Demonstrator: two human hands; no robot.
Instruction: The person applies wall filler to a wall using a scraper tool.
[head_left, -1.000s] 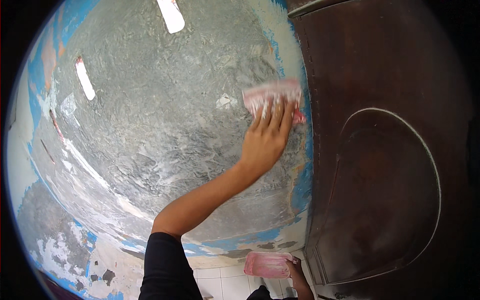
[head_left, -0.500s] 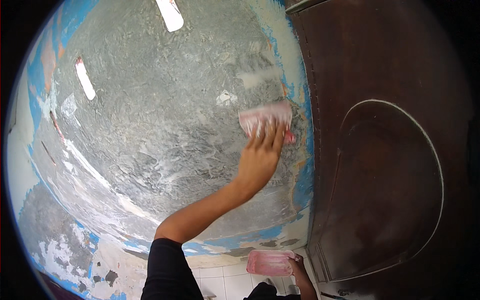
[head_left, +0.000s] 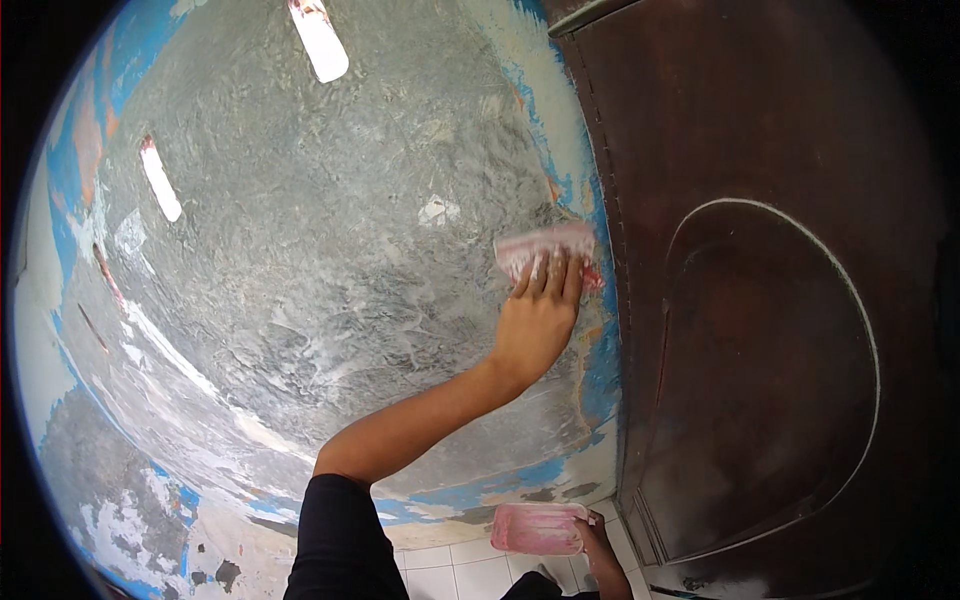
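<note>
While the head view looks at the grey plastered wall [head_left: 300, 300], the left hand [head_left: 535, 325] presses a pink trowel [head_left: 545, 250] flat against it, far right, just beside the dark wooden door [head_left: 760, 300]; its grip lies fingers spread on the blade. The right hand [head_left: 600, 545] closes around a pink tray [head_left: 540, 528], near, low above the tiled floor [head_left: 450, 575]. A good stroke likely keeps even pressure and stops short of the door edge. Counted: one trowel, one tray, one door, two hands.
</note>
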